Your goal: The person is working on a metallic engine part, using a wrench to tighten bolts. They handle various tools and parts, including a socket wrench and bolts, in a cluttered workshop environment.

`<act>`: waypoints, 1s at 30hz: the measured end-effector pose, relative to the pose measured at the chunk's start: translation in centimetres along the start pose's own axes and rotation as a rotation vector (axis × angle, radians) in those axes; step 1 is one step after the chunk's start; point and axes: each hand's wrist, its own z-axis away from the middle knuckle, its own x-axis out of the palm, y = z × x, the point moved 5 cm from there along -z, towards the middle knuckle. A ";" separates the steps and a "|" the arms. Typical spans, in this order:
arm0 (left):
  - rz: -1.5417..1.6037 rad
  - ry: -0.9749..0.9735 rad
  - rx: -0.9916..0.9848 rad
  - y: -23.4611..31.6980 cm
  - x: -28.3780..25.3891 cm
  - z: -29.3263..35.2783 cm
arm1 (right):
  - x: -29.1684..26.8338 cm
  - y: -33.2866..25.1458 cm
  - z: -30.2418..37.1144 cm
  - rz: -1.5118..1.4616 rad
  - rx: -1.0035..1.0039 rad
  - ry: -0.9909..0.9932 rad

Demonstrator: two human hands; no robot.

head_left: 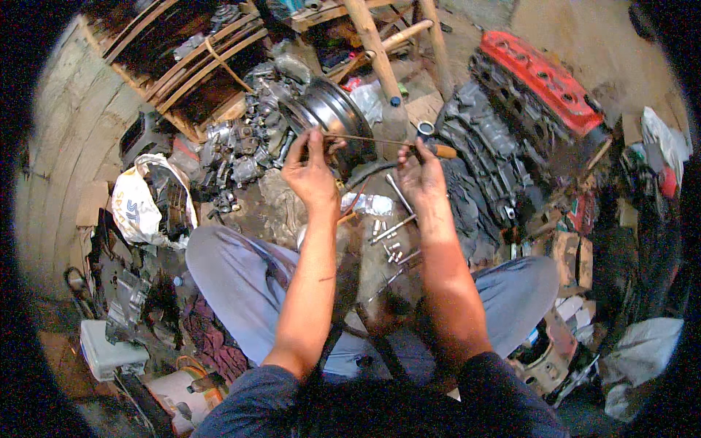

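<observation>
A long thin screwdriver (443,151) with an orange handle spans the gap between my hands. Its narrow shaft ends at the fingers of my left hand (312,175), which are pinched together on that end. My right hand (422,171) is closed around the screwdriver near the handle, palm partly turned up. Above its fingers shows a dark round piece with a bright ring-shaped rim (425,129); I cannot tell whether it is gripped too. Behind my left hand stands a shiny metal wheel rim (336,109). Below the hands lie metal rods (398,191) and several small metal pieces (394,252).
A red-covered engine part (540,80) lies at the far right, beside a dark ribbed casting (482,139). Greasy metal parts (248,139) pile up at left, near a white bag (139,204). Wooden legs (372,47) rise at the back. A grey box (109,350) sits lower left.
</observation>
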 end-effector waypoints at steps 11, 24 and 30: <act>0.186 -0.228 -0.104 8.9 -5.3 -6.6 | 9.1 -3.3 3.3 0.244 -0.266 -0.174; 0.414 0.075 -0.273 11.0 -19.4 -10.4 | 23.6 -0.1 13.6 1.780 -0.473 -0.301; 0.408 0.050 -0.187 14.3 -21.7 -10.8 | 27.4 3.7 15.4 1.992 -0.754 -0.555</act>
